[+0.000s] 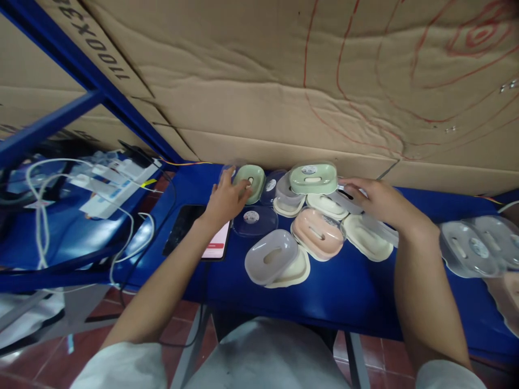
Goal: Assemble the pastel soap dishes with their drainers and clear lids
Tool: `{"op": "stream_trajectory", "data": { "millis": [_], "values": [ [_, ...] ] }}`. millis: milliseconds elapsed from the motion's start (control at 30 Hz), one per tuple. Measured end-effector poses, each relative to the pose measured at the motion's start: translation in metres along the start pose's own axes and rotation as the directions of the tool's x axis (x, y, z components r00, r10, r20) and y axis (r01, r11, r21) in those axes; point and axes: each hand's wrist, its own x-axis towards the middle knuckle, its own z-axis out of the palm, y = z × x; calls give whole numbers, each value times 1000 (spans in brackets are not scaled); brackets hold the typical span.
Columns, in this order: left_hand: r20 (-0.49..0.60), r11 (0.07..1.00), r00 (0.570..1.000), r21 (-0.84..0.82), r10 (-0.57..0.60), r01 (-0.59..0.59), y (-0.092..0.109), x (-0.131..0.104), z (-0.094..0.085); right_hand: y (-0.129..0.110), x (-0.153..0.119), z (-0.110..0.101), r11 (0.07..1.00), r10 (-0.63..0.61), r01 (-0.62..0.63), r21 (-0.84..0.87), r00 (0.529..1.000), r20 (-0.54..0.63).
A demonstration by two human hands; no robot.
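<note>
My left hand (pixel 227 201) is at the left end of the group, fingers apart, its thumb over a light green soap dish (pixel 256 186). My right hand (pixel 377 199) has its fingers closed on the edge of a grey soap dish (pixel 347 201), partly hidden by the hand. Between my hands, another green soap dish (pixel 314 178) under a clear lid sits on top of other pieces. Nearer me lie a pink soap dish (pixel 318 235) and a grey tray (pixel 271 256) overlapping a cream base (pixel 298 270). A cream tray (pixel 368 237) lies below my right hand.
A clear lid with a round label (pixel 255 220) lies beside a phone (pixel 214 243) with a lit screen. More lidded grey dishes (pixel 470 248) stand at the far right. A power strip (pixel 117 189) and cables are at the left. Cardboard (pixel 259 108) stands behind the blue table (pixel 344 292).
</note>
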Motion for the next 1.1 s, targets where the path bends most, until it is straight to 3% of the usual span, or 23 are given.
{"op": "stream_trajectory", "data": {
  "millis": [167,367,500,633,700,767,967,1100],
  "values": [
    [89,970,990,230,-106,83,10,-1,-3,-5,-16,-22,998,47,-50,-36,996,-81],
    [113,978,991,202,-68,44,3,9,-5,20,-66,-63,967,180,-223,-124,941,-288],
    [74,998,997,46,31,-35,-16,13,-1,72,-116,-63,859,374,-471,-201,845,-382],
    [-59,985,995,-144,83,-91,-36,16,0,130,-163,-33,609,624,-746,-269,660,-418],
    [-91,978,992,-182,87,-103,-41,16,-1,146,-182,-17,541,693,-798,-265,601,-397],
    [-91,971,990,-199,112,-129,-42,14,-1,149,-194,-5,543,686,-793,-275,608,-399],
    [-42,931,948,-180,315,-318,-33,6,3,135,-198,16,724,450,-632,-276,736,-505],
    [13,934,944,-156,328,-322,-26,6,-1,133,-193,25,761,434,-614,-210,723,-538]
  ]
}}
